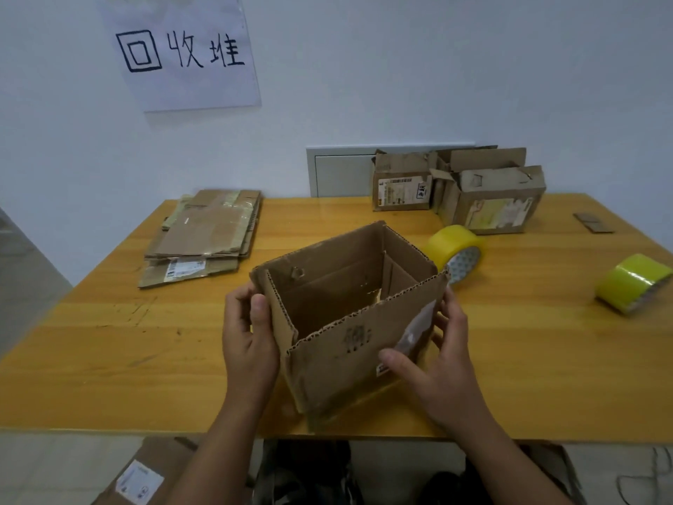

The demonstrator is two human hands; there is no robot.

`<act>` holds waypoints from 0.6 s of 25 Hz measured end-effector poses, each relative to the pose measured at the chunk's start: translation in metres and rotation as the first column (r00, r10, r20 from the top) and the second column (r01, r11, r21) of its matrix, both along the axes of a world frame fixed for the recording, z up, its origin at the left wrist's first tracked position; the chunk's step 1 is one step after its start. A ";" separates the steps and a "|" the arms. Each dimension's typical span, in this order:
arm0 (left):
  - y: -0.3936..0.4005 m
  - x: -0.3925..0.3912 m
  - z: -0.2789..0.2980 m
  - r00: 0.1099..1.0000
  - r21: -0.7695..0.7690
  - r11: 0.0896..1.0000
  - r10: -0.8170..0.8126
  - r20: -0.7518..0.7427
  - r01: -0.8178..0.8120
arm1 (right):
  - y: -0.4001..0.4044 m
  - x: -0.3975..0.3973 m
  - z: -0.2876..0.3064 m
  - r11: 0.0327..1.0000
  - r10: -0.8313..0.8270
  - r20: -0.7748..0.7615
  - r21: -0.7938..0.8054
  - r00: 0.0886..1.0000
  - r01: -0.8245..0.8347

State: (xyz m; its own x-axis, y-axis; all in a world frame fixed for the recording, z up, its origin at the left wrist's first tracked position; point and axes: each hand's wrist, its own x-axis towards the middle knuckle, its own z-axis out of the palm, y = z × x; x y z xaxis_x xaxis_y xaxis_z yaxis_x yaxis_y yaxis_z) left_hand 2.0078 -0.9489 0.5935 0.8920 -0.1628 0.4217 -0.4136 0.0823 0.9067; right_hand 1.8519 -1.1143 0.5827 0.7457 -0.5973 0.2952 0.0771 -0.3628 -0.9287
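Head view: left hand (247, 344) clamped on the left corner of the open cardboard box (338, 362), thumb against the wall. Right hand (444, 362) gripped its right edge, thumb across the front. Box stood at the table's (109, 340) near edge. Risk: an uneven squeeze could buckle the ragged walls or tip it off the edge.

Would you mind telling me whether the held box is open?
Open: the cardboard box stands upright, its top uncovered, so its inside walls are visible.
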 end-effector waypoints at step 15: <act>0.040 0.008 0.017 0.825 -0.230 0.911 -0.409 -0.390 0.343 | 0.001 0.046 0.023 0.978 0.205 0.020 -0.048 0.979 -0.204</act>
